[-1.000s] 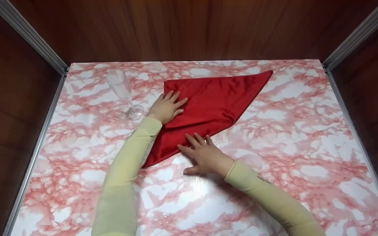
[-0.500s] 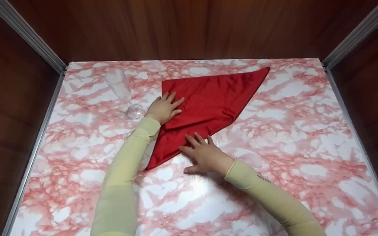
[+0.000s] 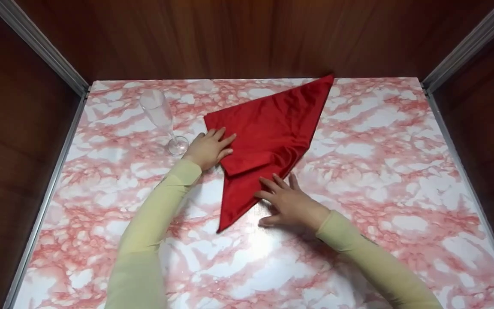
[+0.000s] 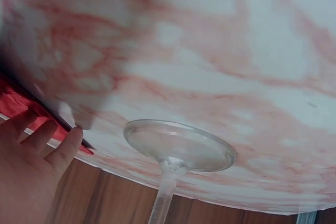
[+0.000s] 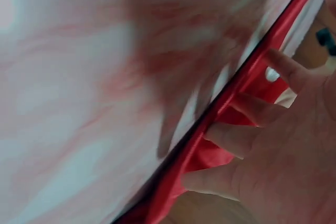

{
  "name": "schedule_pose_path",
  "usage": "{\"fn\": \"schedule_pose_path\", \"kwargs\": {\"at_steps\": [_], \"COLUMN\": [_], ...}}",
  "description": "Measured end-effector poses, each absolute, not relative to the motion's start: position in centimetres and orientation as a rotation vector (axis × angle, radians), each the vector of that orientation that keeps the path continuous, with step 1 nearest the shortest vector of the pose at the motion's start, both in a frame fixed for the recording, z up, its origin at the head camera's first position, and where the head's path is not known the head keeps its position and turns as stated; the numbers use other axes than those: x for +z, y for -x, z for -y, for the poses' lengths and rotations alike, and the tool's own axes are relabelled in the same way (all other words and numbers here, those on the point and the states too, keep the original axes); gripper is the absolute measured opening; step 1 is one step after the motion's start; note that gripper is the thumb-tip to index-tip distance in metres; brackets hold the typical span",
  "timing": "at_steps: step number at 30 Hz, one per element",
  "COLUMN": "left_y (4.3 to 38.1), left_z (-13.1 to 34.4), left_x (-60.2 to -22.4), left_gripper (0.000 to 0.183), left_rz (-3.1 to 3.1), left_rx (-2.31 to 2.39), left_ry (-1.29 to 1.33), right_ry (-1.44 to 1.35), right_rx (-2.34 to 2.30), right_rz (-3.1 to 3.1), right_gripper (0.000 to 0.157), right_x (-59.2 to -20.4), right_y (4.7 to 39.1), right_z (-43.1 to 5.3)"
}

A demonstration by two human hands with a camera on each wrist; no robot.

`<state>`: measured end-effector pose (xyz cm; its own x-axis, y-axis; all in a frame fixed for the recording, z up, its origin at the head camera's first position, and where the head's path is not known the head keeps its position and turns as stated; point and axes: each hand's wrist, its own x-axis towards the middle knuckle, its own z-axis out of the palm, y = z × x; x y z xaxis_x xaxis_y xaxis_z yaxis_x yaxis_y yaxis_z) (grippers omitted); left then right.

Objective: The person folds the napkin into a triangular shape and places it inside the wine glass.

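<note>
A red satin cloth napkin (image 3: 268, 128) lies folded on the table, one point toward the back wall and another toward the front. My left hand (image 3: 208, 149) rests with spread fingers on its left edge. Along the lower right edge, my right hand (image 3: 292, 204) touches the cloth with fingers extended and apart. In the right wrist view the fingertips lie at the hemmed border of the napkin (image 5: 252, 82). A clear champagne flute (image 3: 159, 113) stands just left of my left hand; its round foot (image 4: 178, 142) shows in the left wrist view.
The table top (image 3: 380, 240) has a red and white marbled pattern. Dark wood panels (image 3: 247, 38) enclose it at the back and both sides, with metal strips (image 3: 43, 47) at the corners.
The napkin has turned anticlockwise: its far point swung left and back, its near point right and forward. My right hand moved right; my left hand shifted slightly left and nearer.
</note>
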<state>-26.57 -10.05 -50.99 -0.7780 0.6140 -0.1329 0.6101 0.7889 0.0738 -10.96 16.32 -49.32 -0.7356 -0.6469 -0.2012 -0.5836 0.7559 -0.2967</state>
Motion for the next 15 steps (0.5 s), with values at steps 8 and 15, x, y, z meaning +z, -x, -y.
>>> {"fn": "schedule_pose_path", "kwargs": {"at_steps": [8,15], "left_y": [24.4,24.9], "left_z": [10.6,10.9], "left_x": [-50.9,-50.9], "left_gripper": [0.057,0.055], "left_rz": [-2.797,-2.823], "left_rx": [0.054,0.071], "left_ry": [-1.04,-0.987], "right_ry": [0.979,1.125], "right_rx": [-0.363,-0.315], "right_rz": [-2.665,-2.694], "right_gripper": [0.074,0.076], "right_x": [-49.4,-49.1], "right_y": [10.6,9.8], "right_z": [-19.4,-17.0]}}
